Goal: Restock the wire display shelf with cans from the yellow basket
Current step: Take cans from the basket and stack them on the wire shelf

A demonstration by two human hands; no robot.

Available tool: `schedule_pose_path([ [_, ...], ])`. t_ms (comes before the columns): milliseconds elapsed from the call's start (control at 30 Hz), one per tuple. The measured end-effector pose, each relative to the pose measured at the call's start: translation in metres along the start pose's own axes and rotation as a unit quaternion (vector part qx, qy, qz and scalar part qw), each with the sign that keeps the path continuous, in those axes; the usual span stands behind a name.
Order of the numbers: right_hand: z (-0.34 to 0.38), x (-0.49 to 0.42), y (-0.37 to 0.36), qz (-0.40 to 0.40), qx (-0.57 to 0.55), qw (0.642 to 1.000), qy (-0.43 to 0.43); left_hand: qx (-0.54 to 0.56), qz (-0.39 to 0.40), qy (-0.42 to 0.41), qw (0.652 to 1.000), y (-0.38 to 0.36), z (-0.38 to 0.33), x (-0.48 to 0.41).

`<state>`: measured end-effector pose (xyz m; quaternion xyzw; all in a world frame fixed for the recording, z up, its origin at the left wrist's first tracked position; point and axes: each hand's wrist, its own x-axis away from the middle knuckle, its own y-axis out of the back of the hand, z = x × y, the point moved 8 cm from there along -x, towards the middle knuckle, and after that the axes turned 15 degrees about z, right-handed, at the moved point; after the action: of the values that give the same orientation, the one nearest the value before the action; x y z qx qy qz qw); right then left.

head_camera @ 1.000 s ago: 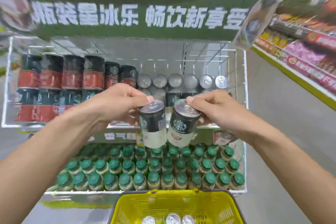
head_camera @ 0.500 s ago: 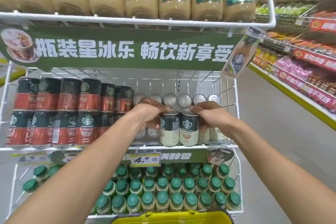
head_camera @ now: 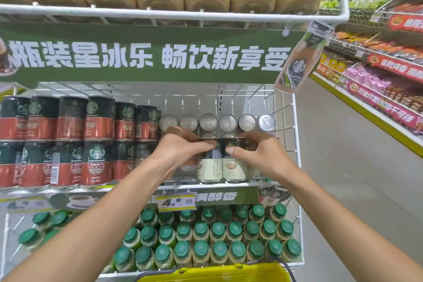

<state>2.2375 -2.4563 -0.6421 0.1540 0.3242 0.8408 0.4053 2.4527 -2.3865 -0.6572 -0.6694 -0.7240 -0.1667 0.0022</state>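
A supermarket aisle is running off beside a white wire display shelf. Straight above the price tag, the left hand is clamping its fingers round the top of one cream-and-black can, and the right hand is pinching the rim of a second can touching it. Both are standing upright at the shelf's front edge. Green-capped bottles are filling the tier below the tag; the yellow basket is showing lower still. A second ago both cans were hanging tilted in the air.
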Motion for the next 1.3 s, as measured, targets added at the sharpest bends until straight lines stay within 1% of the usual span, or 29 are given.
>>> schedule_pose_path([
  [133,-0.005,-0.002,0.016,0.028,-0.022,0.999,-0.003,0.019,-0.03,-0.012,0.999,-0.012,-0.005,-0.004],
  [200,-0.006,-0.001,0.024,0.045,-0.01,0.999,-0.004,0.003,-0.055,-0.012,0.998,-0.017,-0.006,-0.007],
  [300,-0.006,0.0,0.033,0.055,0.024,0.998,-0.004,-0.002,-0.065,-0.009,0.998,-0.027,-0.008,-0.01],
  [367,-0.007,0.0,0.038,0.055,0.039,0.998,-0.007,-0.012,-0.068,-0.021,0.997,-0.032,-0.013,-0.008],
  [500,-0.005,0.001,0.045,0.064,0.086,0.994,-0.002,-0.021,-0.034,-0.043,0.998,-0.04,-0.019,-0.007],
  [667,-0.006,0.002,0.047,0.067,0.087,0.994,0.001,-0.018,0.008,-0.042,0.999,-0.04,-0.019,-0.013],
  [867,-0.008,0.004,0.053,0.071,0.08,0.994,-0.006,-0.025,0.012,-0.045,0.999,-0.047,-0.029,-0.01],
  [933,-0.011,0.006,0.059,0.076,0.084,0.993,-0.009,-0.013,0.009,-0.044,0.999,-0.053,-0.032,-0.011],
  [1033,-0.015,0.011,0.07,0.071,0.142,0.987,-0.02,0.005,0.007,-0.043,0.999,-0.069,-0.036,-0.015],
  [1133,-0.017,0.011,0.074,0.087,0.221,0.971,-0.039,-0.053,0.0,-0.035,0.998,-0.079,-0.041,-0.024],
  [1233,-0.011,0.008,0.072,0.093,0.304,0.947,-0.037,-0.07,0.035,-0.019,0.997,-0.08,-0.041,-0.03],
  [1300,-0.006,0.006,0.072,0.084,0.317,0.944,-0.026,-0.062,0.054,-0.015,0.997,-0.08,-0.041,-0.029],
])
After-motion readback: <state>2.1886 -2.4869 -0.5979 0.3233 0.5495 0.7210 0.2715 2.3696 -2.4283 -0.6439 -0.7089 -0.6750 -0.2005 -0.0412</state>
